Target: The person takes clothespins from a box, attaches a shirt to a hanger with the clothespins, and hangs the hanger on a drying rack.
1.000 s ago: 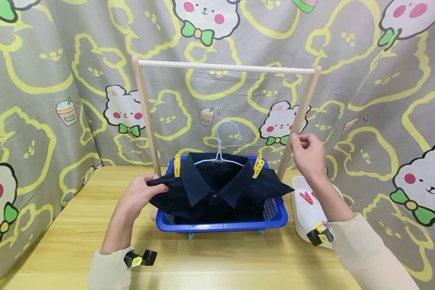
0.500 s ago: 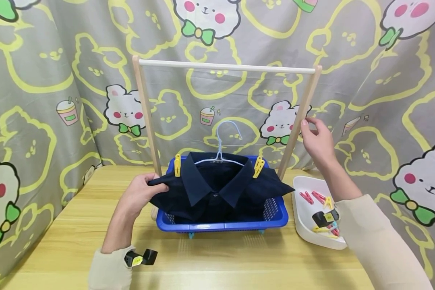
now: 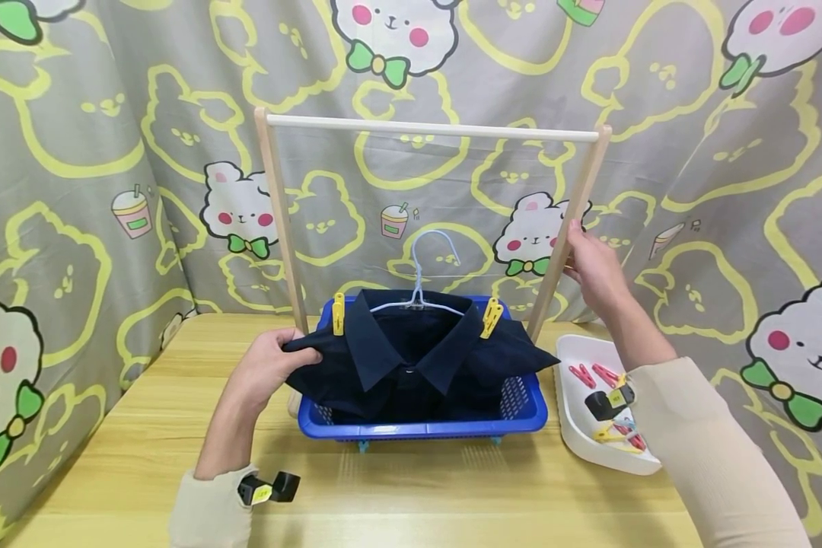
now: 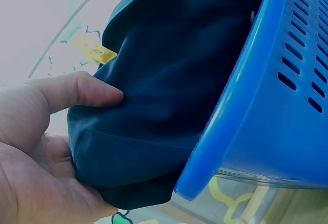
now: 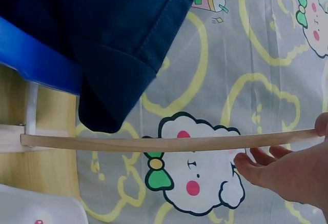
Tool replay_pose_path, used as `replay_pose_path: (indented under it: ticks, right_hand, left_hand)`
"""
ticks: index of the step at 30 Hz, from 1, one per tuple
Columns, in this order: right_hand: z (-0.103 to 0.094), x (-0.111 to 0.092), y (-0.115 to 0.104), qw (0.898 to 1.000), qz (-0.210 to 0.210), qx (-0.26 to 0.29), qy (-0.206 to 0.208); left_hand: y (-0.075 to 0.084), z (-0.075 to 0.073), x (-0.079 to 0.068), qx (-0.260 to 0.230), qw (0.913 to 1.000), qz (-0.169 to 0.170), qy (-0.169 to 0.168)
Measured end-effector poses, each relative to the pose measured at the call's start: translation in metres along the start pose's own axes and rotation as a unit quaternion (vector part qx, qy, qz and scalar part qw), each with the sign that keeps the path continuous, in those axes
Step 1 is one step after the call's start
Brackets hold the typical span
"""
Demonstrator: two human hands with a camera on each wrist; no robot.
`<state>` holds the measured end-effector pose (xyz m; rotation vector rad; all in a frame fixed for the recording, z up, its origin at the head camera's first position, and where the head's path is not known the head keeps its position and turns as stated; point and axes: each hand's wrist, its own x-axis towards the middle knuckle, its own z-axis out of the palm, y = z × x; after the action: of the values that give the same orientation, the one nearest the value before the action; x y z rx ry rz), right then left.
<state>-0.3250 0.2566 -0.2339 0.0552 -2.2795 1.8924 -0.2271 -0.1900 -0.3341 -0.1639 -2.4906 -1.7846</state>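
Note:
In the head view a dark navy shirt point(image 3: 411, 384) with a collar lies in a blue plastic basket point(image 3: 421, 431). A light blue wire hanger point(image 3: 418, 274) sits inside its collar, hook upward. Yellow clothespins point(image 3: 339, 314) are clipped at both shoulders. My left hand point(image 3: 266, 369) pinches the shirt's left-side sleeve, thumb on top, as the left wrist view also shows. On the other side my right hand point(image 3: 597, 274) holds the right wooden post point(image 3: 555, 262) of a clothes rack, its thumb in front and fingers behind. In the right wrist view the other sleeve point(image 5: 115, 90) hangs past the basket.
A white crossbar point(image 3: 431, 128) joins the tops of the rack's posts, above and behind the shirt. To the basket's right stands a white tray point(image 3: 575, 434) with red and yellow clothespins, partly covered by my right forearm. A patterned curtain surrounds the wooden table point(image 3: 411, 498).
My right hand moved up along the right post, drew slightly away, then came back to grip it. The left hand keeps its pinch on the sleeve, and the shirt has not moved.

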Motion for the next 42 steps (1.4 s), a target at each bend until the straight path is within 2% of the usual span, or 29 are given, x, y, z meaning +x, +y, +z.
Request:
replay_pose_path:
  ticks: [4, 8, 15, 24, 42]
  right_hand:
    - [0.002, 0.001, 0.003, 1.000, 0.015, 0.027, -0.003]
    - [0.003, 0.002, 0.006, 1.000, 0.016, 0.027, -0.004]
    - [0.001, 0.002, 0.011, 0.999, -0.005, -0.034, 0.005]
    - [-0.004, 0.000, 0.019, 0.993, -0.050, -0.110, 0.005]
    - [-0.005, 0.002, 0.019, 0.990, -0.049, -0.134, 0.005]
  left_hand:
    - [0.000, 0.000, 0.001, 0.000, 1.0000, -0.001, 0.000]
    - [0.002, 0.000, 0.000, -0.002, 1.0000, -0.001, -0.001]
    - [0.004, -0.001, -0.002, -0.005, 1.0000, -0.005, -0.001]
    - [0.000, 0.000, 0.000, 0.008, 1.0000, -0.001, 0.000]
    - [0.003, 0.000, 0.000, -0.002, 1.0000, -0.004, -0.001]
